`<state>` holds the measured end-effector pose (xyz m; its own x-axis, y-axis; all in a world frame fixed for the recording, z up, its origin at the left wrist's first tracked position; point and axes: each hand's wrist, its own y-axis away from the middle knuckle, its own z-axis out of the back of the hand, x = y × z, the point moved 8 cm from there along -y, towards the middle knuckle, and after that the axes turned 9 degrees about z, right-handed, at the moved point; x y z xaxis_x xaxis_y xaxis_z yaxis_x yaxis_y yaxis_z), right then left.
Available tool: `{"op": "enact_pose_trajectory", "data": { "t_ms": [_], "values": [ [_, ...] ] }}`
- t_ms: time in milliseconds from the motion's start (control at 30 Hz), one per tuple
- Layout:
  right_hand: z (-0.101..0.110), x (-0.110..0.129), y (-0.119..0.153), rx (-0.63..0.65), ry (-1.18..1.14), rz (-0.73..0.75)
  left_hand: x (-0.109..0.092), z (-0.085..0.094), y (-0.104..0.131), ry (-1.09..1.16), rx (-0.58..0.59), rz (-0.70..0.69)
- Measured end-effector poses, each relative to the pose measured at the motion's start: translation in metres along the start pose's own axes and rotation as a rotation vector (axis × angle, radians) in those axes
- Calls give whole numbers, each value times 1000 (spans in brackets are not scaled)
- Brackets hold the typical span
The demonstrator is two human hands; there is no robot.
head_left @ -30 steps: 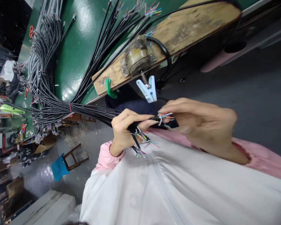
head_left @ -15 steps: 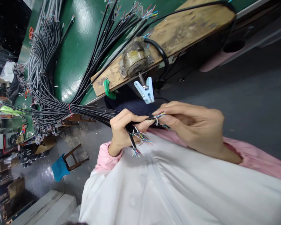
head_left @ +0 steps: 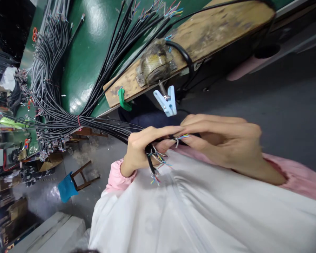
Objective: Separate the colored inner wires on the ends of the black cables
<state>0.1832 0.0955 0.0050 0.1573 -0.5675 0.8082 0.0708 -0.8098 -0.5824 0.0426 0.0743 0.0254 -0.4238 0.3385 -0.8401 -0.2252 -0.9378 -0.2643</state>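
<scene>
My left hand [head_left: 144, 144] is closed round the ends of several black cables [head_left: 105, 125], which run back to a large bundle tied with a red band [head_left: 78, 121]. Stripped ends with thin coloured wires [head_left: 159, 158] hang below its palm. Between the two hands lies one cable end with coloured wires [head_left: 183, 136] and a white strand. My right hand [head_left: 223, 140] is closed at that end, thumb and fingertips by the wires. Its curled fingers partly hide what they pinch. Just beyond the hands a light blue clip [head_left: 166, 102] sits on the shaft of a motor [head_left: 155, 63].
The motor is fixed to a wooden board [head_left: 216, 30] along the edge of the green table [head_left: 79, 70]. A green clamp [head_left: 124, 100] grips that board. More black cables with stripped ends lie on the table. A blue chair [head_left: 67, 188] stands on the floor at left.
My right hand has shifted slightly right, and its fingers have moved on the wire end. My left forefinger now reaches further forward over the cable, meeting the right fingertips.
</scene>
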Motion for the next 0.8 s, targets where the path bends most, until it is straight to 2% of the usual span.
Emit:
{"op": "enact_pose_trajectory", "data": {
  "t_ms": [133,233,300,367,567,633,733,800],
  "values": [
    [-6,-1,-5,79,-110,59,-15,1,-3,-92,105,-109],
    [-10,-3,-4,111,-145,75,-13,-4,-1,-114,226,-129],
    [-11,-3,-4,130,-124,90,-9,-4,1,-97,250,-124],
    [-11,1,-5,139,-86,130,-7,-3,4,-51,233,-115],
    [-12,8,-8,95,44,231,-2,4,13,73,45,-89],
    [-7,4,-8,38,94,194,1,4,15,112,15,-100],
    [7,-5,-5,-57,155,56,4,6,16,143,-14,-137],
    [7,-9,-3,-31,81,2,6,7,15,142,-13,-160]
  ]
}}
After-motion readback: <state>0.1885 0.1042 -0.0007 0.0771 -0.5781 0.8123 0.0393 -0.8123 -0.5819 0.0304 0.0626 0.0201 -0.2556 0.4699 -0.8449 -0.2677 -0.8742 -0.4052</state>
